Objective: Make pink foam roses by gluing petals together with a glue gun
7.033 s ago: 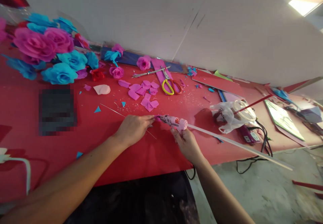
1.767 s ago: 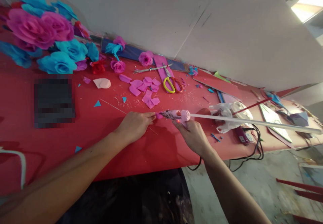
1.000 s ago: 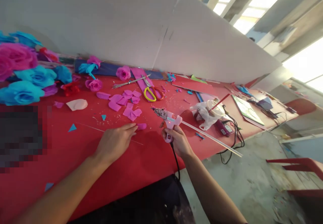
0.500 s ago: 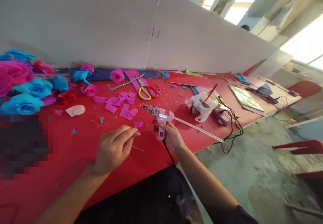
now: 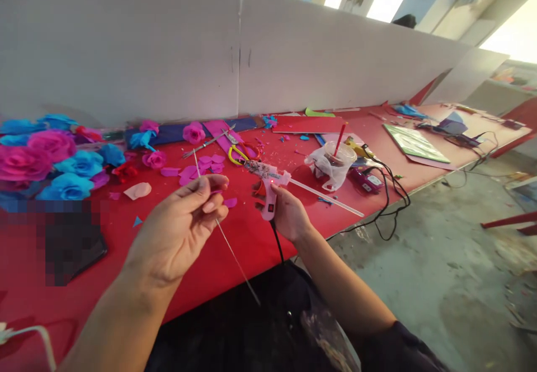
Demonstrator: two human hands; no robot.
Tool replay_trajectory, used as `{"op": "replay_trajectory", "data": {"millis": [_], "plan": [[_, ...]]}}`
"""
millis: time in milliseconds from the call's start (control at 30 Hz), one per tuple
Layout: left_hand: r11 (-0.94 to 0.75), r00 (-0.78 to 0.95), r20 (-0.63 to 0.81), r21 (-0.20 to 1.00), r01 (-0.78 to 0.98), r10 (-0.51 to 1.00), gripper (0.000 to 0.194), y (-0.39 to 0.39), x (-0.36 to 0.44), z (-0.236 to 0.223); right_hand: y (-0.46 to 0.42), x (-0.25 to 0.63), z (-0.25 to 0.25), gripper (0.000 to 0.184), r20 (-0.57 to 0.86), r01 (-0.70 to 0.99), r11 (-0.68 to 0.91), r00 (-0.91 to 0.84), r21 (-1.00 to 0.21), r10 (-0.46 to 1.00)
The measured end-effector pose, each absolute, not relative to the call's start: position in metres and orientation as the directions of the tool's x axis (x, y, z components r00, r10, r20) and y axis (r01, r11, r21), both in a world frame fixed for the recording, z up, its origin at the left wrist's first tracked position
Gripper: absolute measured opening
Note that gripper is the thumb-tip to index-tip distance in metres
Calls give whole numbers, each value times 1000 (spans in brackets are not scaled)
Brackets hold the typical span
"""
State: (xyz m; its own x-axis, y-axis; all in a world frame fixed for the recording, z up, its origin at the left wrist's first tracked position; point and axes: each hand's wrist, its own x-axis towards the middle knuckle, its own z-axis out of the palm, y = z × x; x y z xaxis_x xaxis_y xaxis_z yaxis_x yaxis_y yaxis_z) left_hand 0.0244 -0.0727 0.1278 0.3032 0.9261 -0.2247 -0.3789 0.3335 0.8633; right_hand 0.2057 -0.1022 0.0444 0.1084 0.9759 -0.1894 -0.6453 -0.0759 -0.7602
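Between the fingertips of my left hand is a thin pale wire, slanting from upper left to lower right. A sliver of pink shows at those fingers, too small to make out. My right hand is wrapped round the handle of a pink hot glue gun, its red light lit and its nozzle facing left. A long clear glue stick sticks out of the gun's back. Behind my left hand lie several pink paper petals. Scissors with yellow and orange-red handles rest beyond the gun.
Blue, pink and red paper flowers are heaped at the left of the red table, near a dark flat object. A bagged plastic cup with a red straw and a power strip with black cables stand right. A white panel rises behind.
My left hand has risen and turned, and the thin wire that lay on the table is now in its fingers. My right hand still holds the glue gun. The view has shifted slightly.
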Motion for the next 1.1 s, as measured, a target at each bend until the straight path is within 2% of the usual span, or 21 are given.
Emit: {"op": "replay_trajectory", "data": {"millis": [67,200,267,333,433,533,767,833,967,1100], "plan": [[345,285,-241,843,-412,928,16,-70,27,118,-102,208,43,21,-193,-646,-84,100,-759,976],[540,309,-446,743,-395,840,14,-74,46,73,-102,205,36,20,-222,-669,-115,77,-734,972],[545,322,-444,737,-401,836,12,-81,56,49,-101,199,30,22,-226,-680,-134,48,-720,973],[512,334,-400,764,-392,853,19,-87,62,34,-101,193,25,24,-218,-688,-149,13,-710,976],[439,271,-358,822,-362,893,28,-94,65,26,-102,185,20,21,-219,-706,-155,1,-691,976],[434,246,-369,842,-319,896,28,-97,65,27,-104,179,16,21,-216,-706,-142,15,-694,976],[506,300,-409,736,-449,862,27,-102,68,26,-112,174,13,25,-157,-638,-132,-17,-759,987],[523,293,-433,702,-483,852,25,-104,68,26,-117,177,15,26,-88,-579,-41,53,-814,995],[540,301,-449,680,-496,841,21,-108,64,24,-129,187,22,29,100,-437,284,397,-854,912],[515,325,-401,711,-479,857,19,-111,63,18,-141,191,25,9,251,-247,476,602,-844,758]]}}
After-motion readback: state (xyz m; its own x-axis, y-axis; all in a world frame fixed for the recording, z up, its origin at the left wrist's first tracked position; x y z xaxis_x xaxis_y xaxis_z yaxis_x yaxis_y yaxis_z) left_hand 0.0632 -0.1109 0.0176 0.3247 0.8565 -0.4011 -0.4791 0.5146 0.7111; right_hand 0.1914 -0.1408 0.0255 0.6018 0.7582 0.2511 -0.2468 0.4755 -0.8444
